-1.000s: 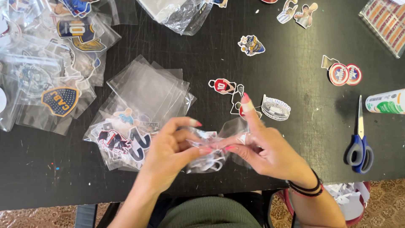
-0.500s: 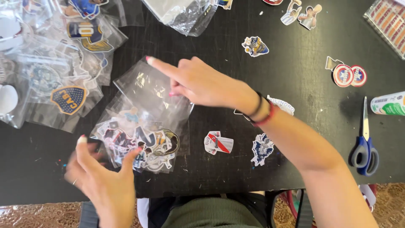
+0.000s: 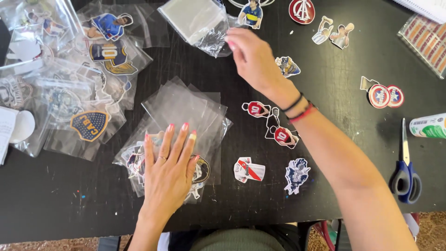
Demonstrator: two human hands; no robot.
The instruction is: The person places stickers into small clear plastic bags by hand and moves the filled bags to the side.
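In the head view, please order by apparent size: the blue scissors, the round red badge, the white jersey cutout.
1. Blue scissors, clearly largest.
2. White jersey cutout and round red badge: they look alike, so unranked.

A home craft desk: black table point(image 3: 325, 186), scissors point(image 3: 406, 174), cut-out stickers point(image 3: 249, 170), clear bags point(image 3: 186, 109).

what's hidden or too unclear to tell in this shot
- Head view: right hand motion-blurred at the bundle of clear bags; grip unclear.
- Left hand covers the bagged stickers beneath.
- Striped packet cut by the right edge.
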